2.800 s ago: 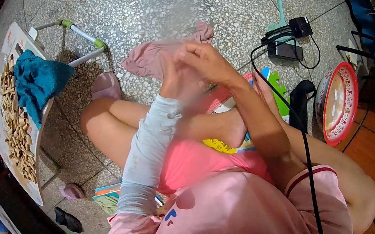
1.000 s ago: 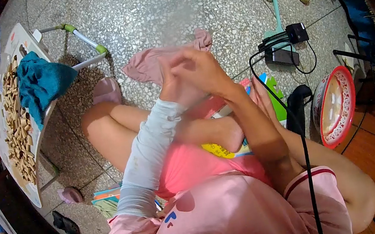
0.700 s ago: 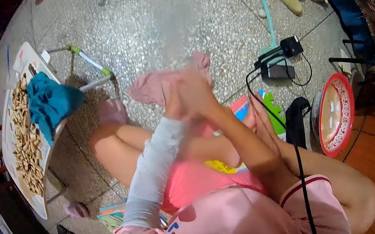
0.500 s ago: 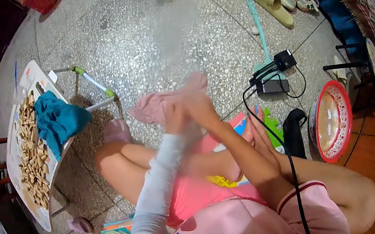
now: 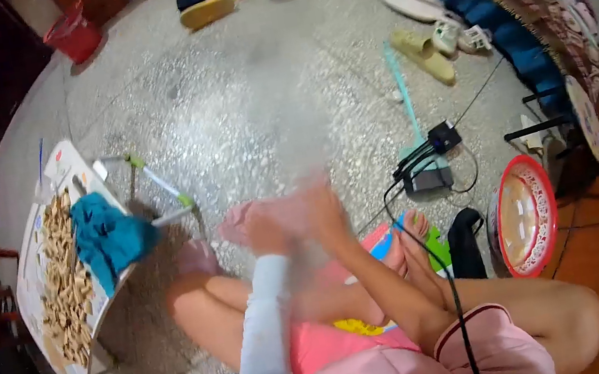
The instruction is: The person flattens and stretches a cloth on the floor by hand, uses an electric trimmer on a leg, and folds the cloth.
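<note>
My left hand [image 5: 268, 233], at the end of a pale sleeve, is closed on a pink cloth [image 5: 240, 222] above my bent legs. My right hand [image 5: 325, 213] grips the same cloth at its other side. Between the two hands the fabric is stretched out, though a hazy smear over the middle of the view blurs it and my fingertips. Left of the hands, a teal cloth [image 5: 112, 238] is draped over the edge of a small folding table [image 5: 74, 163], next to a heap of small tan pieces [image 5: 66, 281].
At the right stand a red-rimmed basin [image 5: 549, 212] and a black power adapter [image 5: 428, 183] with cables. One black cable hangs over my right leg. A mint-green dustpan [image 5: 402, 90] and shoes [image 5: 424, 55] lie beyond. A red bucket [image 5: 73, 36] stands far left.
My hands have moved apart, drawing the pink cloth out between them. The view has tilted up, so a yellow slipper and more of the far floor now show.
</note>
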`<state>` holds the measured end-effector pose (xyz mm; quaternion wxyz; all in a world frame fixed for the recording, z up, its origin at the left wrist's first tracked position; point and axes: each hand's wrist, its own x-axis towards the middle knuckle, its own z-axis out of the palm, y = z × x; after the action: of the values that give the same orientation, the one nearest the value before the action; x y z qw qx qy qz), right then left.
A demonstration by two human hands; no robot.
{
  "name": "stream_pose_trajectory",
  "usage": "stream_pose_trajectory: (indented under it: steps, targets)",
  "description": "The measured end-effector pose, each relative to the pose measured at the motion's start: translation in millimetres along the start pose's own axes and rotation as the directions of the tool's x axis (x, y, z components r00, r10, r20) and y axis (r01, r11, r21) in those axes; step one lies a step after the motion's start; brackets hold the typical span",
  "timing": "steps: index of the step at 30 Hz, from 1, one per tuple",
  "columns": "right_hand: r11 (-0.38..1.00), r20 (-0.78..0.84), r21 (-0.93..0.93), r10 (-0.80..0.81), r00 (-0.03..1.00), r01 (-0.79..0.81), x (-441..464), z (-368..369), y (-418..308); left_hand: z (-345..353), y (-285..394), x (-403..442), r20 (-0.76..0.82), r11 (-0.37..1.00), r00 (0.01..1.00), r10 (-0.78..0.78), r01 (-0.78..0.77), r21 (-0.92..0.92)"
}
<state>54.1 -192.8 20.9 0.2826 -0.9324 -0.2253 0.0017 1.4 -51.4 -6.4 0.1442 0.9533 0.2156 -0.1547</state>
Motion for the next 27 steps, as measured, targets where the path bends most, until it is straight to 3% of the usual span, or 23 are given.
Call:
stream_pose_trajectory:
  steps: [2,4,5,6,7,8,10,11,13,16,19,20,23,27]
  targets:
    - [0.993,0.026,0.052,0.101,0.995,-0.103,15,6,14,1,-3,-1,-0.127,0.999,0.991,0.043,-0.047,-0.027]
    - [0.999,-0.027,-0.033,0.001,1.0,-0.002,16,26,39,6,-8,1,-0.339,0.991,0.938,0.064,-0.101,-0.092]
    - [0.979,-0.062,-0.15,-0.151,0.987,0.14,11,34,49,8,-14,4,-0.434,0.986,0.899,0.065,-0.125,-0.111]
    - [0.983,-0.058,-0.138,-0.128,0.99,0.119,10,22,44,19,-26,17,-0.475,0.96,0.879,0.042,-0.167,-0.224]
    - [0.988,-0.049,-0.117,-0.104,0.993,0.098,7,11,35,14,-23,17,-0.691,0.983,0.717,0.089,-0.173,-0.053]
    - [0.985,-0.018,-0.143,-0.097,0.995,0.094,5,10,37,-9,-23,14,-0.476,0.996,0.879,0.02,-0.058,-0.064]
    - [0.979,0.056,-0.177,-0.096,0.994,0.104,9,9,35,1,-26,29,-0.755,0.993,0.656,-0.017,-0.076,-0.089]
    - [0.982,0.088,-0.186,-0.008,0.996,0.024,11,7,29,5,-32,32,-0.736,0.994,0.677,-0.002,-0.077,-0.073]
    - [0.996,0.081,-0.087,-0.011,0.997,0.018,14,6,32,-1,-34,32,-0.693,0.996,0.721,0.028,-0.076,-0.039]
    - [0.99,0.05,0.111,0.082,0.995,-0.087,11,-3,24,-26,-19,13,-0.421,0.991,0.898,-0.13,0.107,-0.078]
    - [0.974,0.073,0.172,0.137,0.988,-0.148,10,-8,19,-43,-16,0,-0.327,0.984,0.936,-0.133,0.085,-0.156]
    - [0.974,0.092,0.167,0.14,0.986,-0.154,10,-8,19,-40,-18,2,-0.422,0.98,0.902,-0.092,0.006,-0.199]
    - [0.96,-0.003,-0.191,-0.21,0.978,0.205,-3,6,19,-44,-16,2,-0.655,0.94,0.754,-0.056,-0.181,-0.288]
    - [0.989,0.045,-0.068,-0.129,0.991,0.132,-4,4,8,-71,1,-16,-0.791,0.806,0.604,-0.102,-0.416,-0.422]
